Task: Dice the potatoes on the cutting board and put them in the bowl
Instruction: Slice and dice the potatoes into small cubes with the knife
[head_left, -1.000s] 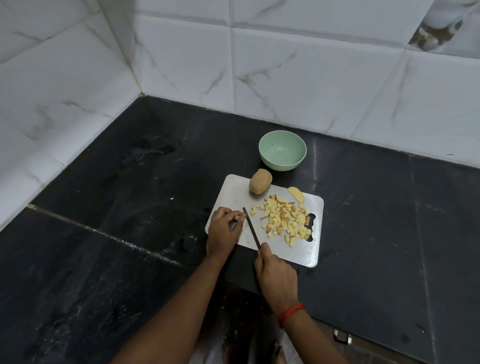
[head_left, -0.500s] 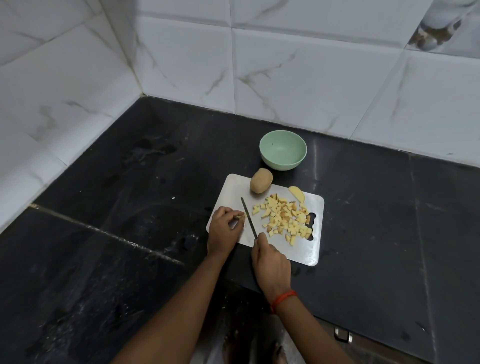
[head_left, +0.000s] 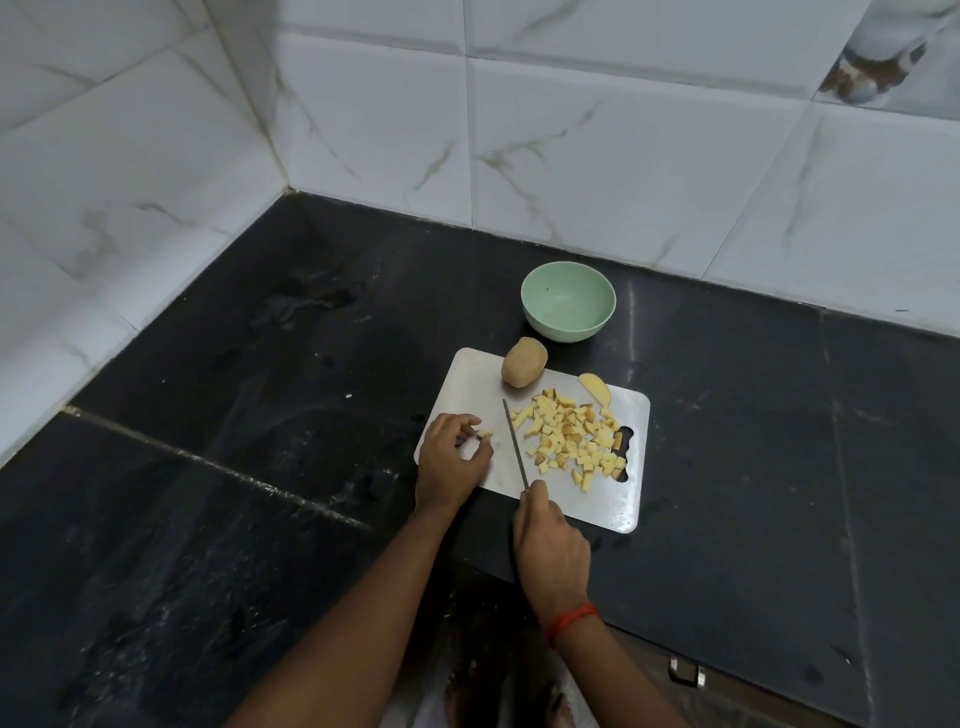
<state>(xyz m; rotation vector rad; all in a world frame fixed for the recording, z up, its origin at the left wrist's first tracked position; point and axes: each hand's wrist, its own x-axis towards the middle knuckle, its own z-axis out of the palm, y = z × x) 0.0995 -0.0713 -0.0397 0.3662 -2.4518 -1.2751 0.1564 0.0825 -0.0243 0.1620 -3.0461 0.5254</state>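
A steel cutting board lies on the black counter. A pile of diced potato covers its right half. A whole unpeeled potato sits at the board's far edge, and a potato slice lies to its right. My left hand pinches a small potato piece on the board's left side. My right hand grips a knife, whose blade stands between that piece and the pile. A pale green bowl stands empty just beyond the board.
White marble-look tiled walls meet in a corner at the back left. The black counter stretches wide to the left and right of the board. The counter's front edge runs just below my right wrist, which wears a red thread band.
The knife blade has moved a little to the right, away from my left fingertips, leaving a small cut piece there. The pile, the whole potato and the bowl are unmoved.
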